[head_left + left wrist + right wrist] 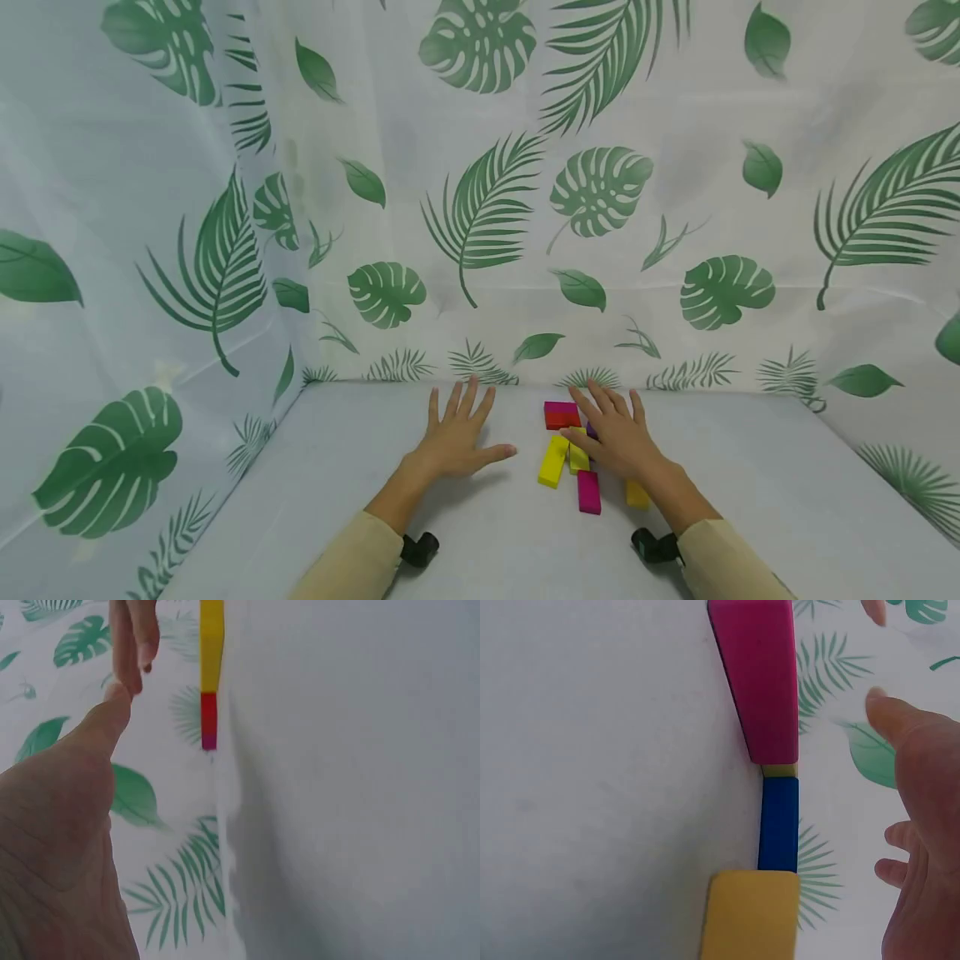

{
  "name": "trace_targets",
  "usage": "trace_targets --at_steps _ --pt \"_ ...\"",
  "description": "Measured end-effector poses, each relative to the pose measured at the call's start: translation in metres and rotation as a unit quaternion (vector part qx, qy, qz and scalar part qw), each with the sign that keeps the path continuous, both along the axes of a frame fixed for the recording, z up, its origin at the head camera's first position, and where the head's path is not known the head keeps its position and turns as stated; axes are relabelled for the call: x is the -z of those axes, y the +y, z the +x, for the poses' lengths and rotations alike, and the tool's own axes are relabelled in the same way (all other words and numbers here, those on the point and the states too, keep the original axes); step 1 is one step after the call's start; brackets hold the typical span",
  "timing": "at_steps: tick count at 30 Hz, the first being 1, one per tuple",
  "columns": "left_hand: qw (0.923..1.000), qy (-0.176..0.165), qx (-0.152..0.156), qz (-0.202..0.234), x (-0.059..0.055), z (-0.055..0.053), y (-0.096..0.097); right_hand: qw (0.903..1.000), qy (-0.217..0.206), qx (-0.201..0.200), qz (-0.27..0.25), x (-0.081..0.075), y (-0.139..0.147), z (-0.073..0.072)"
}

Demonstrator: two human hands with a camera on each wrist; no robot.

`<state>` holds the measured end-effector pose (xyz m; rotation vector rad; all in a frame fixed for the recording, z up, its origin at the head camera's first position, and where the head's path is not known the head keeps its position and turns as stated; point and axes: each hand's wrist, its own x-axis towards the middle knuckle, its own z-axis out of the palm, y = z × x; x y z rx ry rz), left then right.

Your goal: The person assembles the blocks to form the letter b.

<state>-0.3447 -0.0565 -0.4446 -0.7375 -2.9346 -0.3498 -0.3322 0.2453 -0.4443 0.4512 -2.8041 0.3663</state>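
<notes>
My left hand (456, 437) is over the white table, fingers spread and thumb out toward the blocks, holding nothing. My right hand (618, 437) hovers over the right side of the block group, its fingers spread too. Below and beside it lie a bright yellow block (553, 462), a second yellow block (578, 460), a magenta block (588, 492) and an orange-yellow block (637, 495). Farther back is a red block (562, 421) with a magenta one (560, 407) behind it. A purple block (592, 430) is mostly hidden by the right hand. The right wrist view shows a blue block (779, 825).
A white cloth with green leaves (480, 208) hangs behind the table (315, 517) and along its left and right sides. Black wrist cameras are strapped on by the left sleeve (352, 558) and the right sleeve (727, 558).
</notes>
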Motion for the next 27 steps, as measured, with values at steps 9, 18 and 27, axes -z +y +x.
trace_targets --at_steps 9,18,27 --pt "0.9899 -0.083 0.113 0.022 -0.005 0.006 0.044 0.9974 -0.045 -0.023 -0.051 -0.006 0.002 -0.002" --pt "0.9747 -0.139 0.175 -0.009 0.007 0.015 0.053 0.9843 -0.149 -0.068 -0.066 -0.004 0.005 -0.005" --pt "0.9748 -0.114 0.192 -0.012 0.012 0.012 0.053 0.9879 -0.136 -0.071 -0.024 0.001 0.009 -0.003"
